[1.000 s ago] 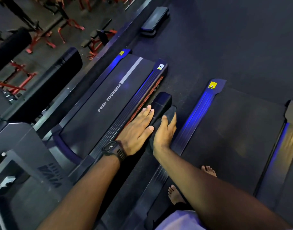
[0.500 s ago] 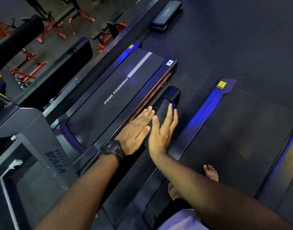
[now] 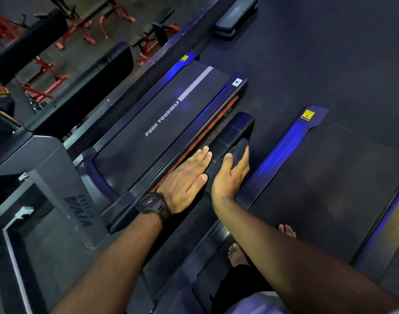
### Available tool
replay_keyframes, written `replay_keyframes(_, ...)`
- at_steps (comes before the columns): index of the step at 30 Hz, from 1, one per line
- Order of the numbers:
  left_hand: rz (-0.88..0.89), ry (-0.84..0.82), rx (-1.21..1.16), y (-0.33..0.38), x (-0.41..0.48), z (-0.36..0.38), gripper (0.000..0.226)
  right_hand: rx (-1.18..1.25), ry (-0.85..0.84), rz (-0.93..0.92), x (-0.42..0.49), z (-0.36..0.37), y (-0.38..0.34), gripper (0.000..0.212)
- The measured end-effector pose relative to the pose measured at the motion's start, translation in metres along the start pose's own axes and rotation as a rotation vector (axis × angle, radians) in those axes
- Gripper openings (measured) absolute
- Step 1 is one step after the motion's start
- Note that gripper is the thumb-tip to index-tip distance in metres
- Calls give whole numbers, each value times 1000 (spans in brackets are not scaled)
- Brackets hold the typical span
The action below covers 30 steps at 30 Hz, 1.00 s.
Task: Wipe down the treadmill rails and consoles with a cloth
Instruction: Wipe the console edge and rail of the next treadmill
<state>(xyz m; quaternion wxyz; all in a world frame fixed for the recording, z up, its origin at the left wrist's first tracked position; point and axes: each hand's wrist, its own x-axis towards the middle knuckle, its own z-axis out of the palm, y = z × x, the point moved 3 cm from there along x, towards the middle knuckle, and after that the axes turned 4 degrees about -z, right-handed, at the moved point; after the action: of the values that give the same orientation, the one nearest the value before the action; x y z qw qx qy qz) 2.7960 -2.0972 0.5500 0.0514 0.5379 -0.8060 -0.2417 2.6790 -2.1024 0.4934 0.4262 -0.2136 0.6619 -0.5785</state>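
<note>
Head view, looking down between two treadmills.

- Rail [image 3: 236, 130]: dark padded bar running away from me, between the left treadmill's belt [image 3: 135, 141], marked "PUSH YOURSELF", and the blue-lit side strip [image 3: 282, 150] of the treadmill I stand on.
- Cloth [image 3: 240, 147]: dark, hard to tell from the rail. It is draped over the rail's right side near the far end, just past my right fingertips and partly under them.
- Right hand [image 3: 230, 177]: laid on the cloth. Fingers are straight along the rail's right flank and the thumb is spread onto the top. It is pressing, not clenched.
- Left hand [image 3: 185, 175]: flat on the rail's left side, fingers straight and together, holding nothing. The two hands sit side by side, close but apart.
- Watch [image 3: 152, 206]: black, on the left wrist.
- Bare feet [image 3: 286, 231] are visible on the near belt below my right forearm.
- Far left: red-framed benches [image 3: 148, 39] on the gym floor.
- Top: a low step platform [image 3: 236, 17].
</note>
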Motion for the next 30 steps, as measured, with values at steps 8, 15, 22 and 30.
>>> replay_keyframes(8,-17,23,41,1,-3,0,61,-45,-92,-152,-28,-4,8,60)
replay_keyframes(15,-30,32,60,5,-4,0,63,34,3,118,-20,5,16,57)
replay_keyframes(22,-39,39,62,2,-6,2,63,5,-18,-140,-20,5,17,60)
replay_keyframes(30,-19,31,60,-2,-16,4,64,45,-66,-188,-45,4,13,60)
